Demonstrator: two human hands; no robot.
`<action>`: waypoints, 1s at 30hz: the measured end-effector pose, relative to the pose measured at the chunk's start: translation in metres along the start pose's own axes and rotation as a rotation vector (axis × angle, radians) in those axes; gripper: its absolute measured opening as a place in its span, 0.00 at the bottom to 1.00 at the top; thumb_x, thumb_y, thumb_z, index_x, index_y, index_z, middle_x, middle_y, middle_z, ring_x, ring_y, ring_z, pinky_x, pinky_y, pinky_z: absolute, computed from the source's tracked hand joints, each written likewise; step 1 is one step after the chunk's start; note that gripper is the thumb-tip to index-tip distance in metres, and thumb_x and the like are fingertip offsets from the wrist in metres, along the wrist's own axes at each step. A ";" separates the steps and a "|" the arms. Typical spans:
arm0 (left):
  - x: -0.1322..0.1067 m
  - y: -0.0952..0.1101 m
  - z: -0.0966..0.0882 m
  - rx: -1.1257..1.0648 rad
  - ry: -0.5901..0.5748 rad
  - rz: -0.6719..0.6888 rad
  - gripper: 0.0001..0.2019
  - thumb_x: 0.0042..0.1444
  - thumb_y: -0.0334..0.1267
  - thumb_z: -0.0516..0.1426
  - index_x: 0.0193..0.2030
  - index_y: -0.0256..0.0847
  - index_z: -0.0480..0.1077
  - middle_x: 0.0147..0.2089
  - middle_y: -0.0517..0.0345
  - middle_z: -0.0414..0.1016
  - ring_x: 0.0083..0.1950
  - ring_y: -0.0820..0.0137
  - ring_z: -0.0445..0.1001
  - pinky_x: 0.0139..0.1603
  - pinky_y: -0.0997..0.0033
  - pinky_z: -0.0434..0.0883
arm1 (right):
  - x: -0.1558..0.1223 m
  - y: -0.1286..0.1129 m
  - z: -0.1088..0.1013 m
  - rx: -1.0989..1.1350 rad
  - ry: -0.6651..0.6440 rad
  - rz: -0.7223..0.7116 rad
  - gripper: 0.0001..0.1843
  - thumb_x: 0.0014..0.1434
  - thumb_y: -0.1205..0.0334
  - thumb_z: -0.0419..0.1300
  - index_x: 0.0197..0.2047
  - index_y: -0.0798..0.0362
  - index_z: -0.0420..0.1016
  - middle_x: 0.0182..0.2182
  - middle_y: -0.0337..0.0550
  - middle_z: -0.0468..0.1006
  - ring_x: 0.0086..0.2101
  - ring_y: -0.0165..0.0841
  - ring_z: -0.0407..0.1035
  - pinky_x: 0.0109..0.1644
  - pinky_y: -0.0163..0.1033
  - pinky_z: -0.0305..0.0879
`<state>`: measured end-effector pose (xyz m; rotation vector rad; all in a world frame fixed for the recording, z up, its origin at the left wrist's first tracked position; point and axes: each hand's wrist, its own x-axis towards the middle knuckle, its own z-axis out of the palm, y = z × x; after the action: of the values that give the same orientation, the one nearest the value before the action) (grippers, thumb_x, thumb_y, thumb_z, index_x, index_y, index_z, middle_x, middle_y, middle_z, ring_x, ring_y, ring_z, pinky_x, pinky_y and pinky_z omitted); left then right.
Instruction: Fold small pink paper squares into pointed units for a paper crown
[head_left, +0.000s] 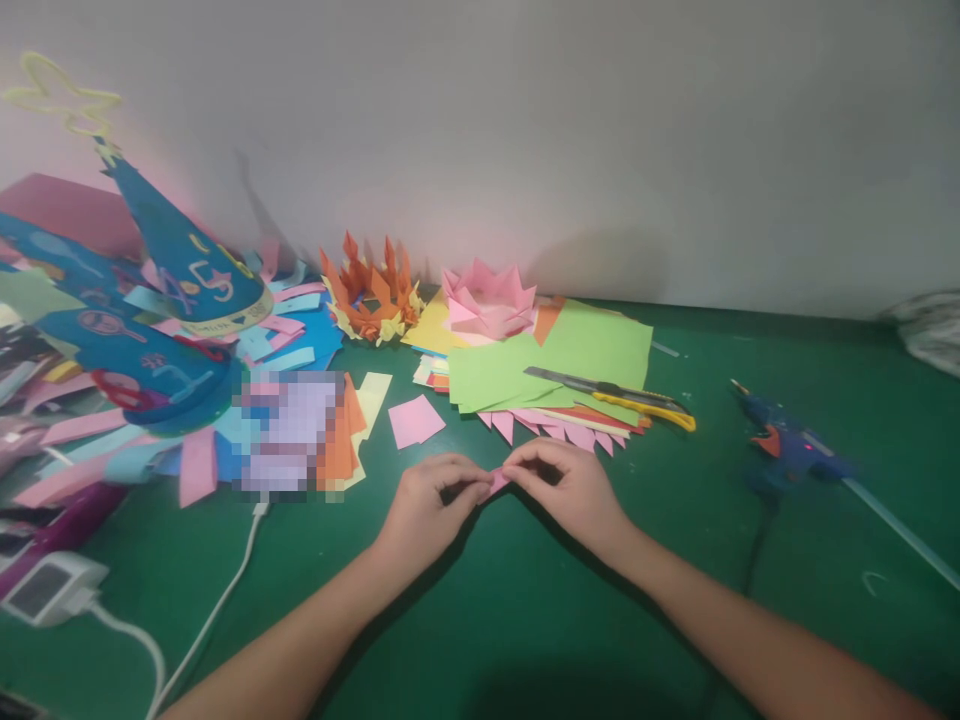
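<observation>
Between my two hands is a small piece of pink paper (496,484), mostly covered by the fingertips. My left hand (439,505) pinches its left end between thumb and forefinger. The right end is pinched by my right hand (566,490) in the same way. Just beyond my left hand lies a loose pink paper square (416,422). Past my right hand, several pointed pink paper pieces (570,432) stick out from under a stack of green paper (551,365). A yellow utility knife (611,392) rests on that stack.
A pink paper crown (489,300) and an orange one (375,290) stand near the wall. Blue cone hats (180,240) and paper strips crowd the left side. A blue glue gun (795,445) lies at the right. A white cable (225,590) crosses the green table (465,640).
</observation>
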<state>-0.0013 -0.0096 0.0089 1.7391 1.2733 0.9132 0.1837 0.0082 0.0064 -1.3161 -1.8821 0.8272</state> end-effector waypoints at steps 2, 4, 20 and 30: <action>0.000 -0.001 0.000 0.010 -0.011 0.017 0.08 0.55 0.31 0.56 0.33 0.41 0.77 0.33 0.56 0.77 0.33 0.71 0.74 0.36 0.72 0.72 | 0.000 0.001 0.001 0.017 0.011 0.010 0.05 0.56 0.60 0.59 0.31 0.50 0.76 0.27 0.39 0.78 0.29 0.32 0.70 0.33 0.37 0.66; 0.000 -0.003 -0.001 0.023 -0.030 0.042 0.08 0.55 0.30 0.55 0.34 0.42 0.77 0.34 0.56 0.77 0.34 0.70 0.75 0.37 0.72 0.72 | 0.001 0.002 0.002 0.042 0.021 0.037 0.06 0.55 0.59 0.59 0.33 0.50 0.76 0.27 0.39 0.78 0.27 0.32 0.70 0.32 0.37 0.67; -0.002 -0.002 0.001 0.366 -0.141 0.278 0.13 0.60 0.29 0.49 0.38 0.40 0.75 0.43 0.50 0.71 0.38 0.69 0.72 0.39 0.70 0.71 | 0.004 0.008 0.001 -0.228 0.012 -0.134 0.05 0.57 0.62 0.60 0.38 0.50 0.72 0.29 0.39 0.74 0.33 0.34 0.68 0.38 0.39 0.63; -0.002 -0.003 0.001 0.390 -0.170 0.278 0.10 0.60 0.29 0.51 0.38 0.39 0.74 0.40 0.52 0.75 0.41 0.65 0.72 0.44 0.66 0.70 | -0.004 0.006 -0.005 -0.318 -0.188 -0.441 0.13 0.64 0.59 0.52 0.37 0.51 0.78 0.28 0.43 0.74 0.31 0.34 0.64 0.35 0.39 0.59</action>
<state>-0.0018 -0.0111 0.0052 2.2913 1.1714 0.6775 0.1919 0.0065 0.0034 -0.9580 -2.4112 0.4460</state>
